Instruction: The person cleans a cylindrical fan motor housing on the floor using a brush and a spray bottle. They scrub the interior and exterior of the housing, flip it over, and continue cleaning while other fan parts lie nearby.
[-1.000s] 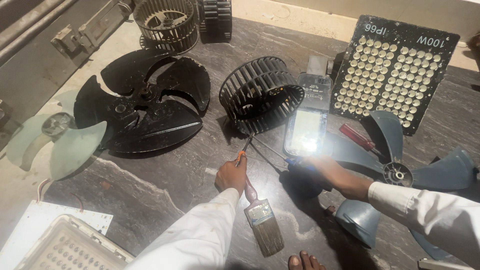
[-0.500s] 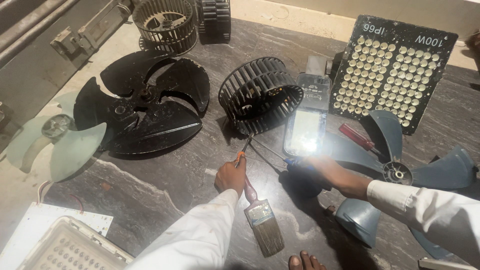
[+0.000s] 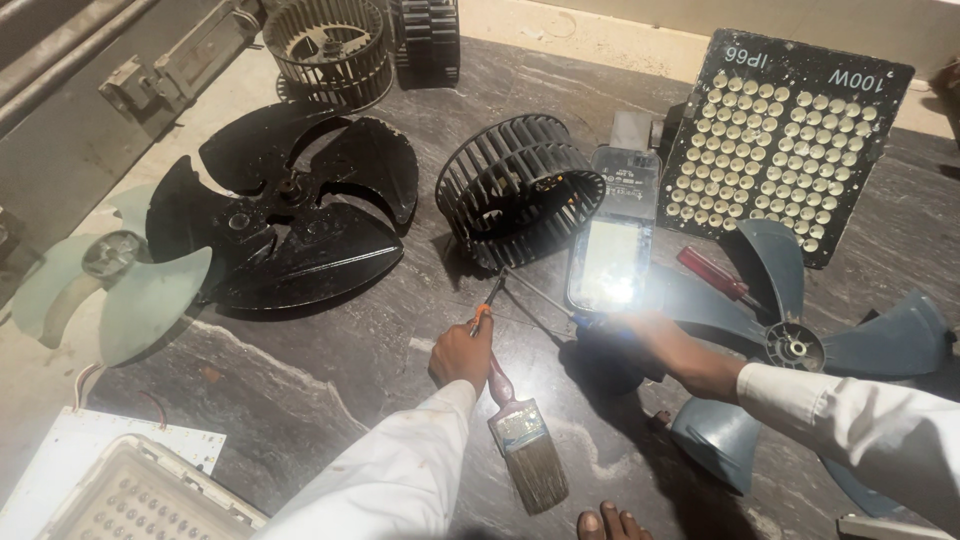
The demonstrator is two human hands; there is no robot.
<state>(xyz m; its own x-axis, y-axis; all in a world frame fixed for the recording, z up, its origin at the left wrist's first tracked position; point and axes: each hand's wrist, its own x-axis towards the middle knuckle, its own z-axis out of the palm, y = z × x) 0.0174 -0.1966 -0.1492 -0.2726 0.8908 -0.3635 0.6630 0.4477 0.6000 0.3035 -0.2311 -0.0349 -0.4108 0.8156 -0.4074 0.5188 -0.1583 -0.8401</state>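
My left hand (image 3: 460, 352) is closed around a thin screwdriver (image 3: 486, 305) with an orange handle, its tip pointing up toward the black blower wheel (image 3: 520, 190). A paintbrush (image 3: 525, 445) with a red handle lies on the stone floor right beside my left wrist. My right hand (image 3: 655, 338) grips the dark lower end of a lit, oblong LED lamp (image 3: 610, 255), whose glare washes out the fingers. A thin wire (image 3: 535, 293) runs from the lamp toward the screwdriver.
A black fan blade (image 3: 290, 230) lies to the left and a pale green one (image 3: 110, 285) beyond it. A blue-grey fan blade (image 3: 800, 340), a red screwdriver (image 3: 712, 273) and a black LED floodlight panel (image 3: 790, 140) are on the right. Two blower wheels (image 3: 330, 40) sit at the top, a white light housing (image 3: 130, 500) at bottom left.
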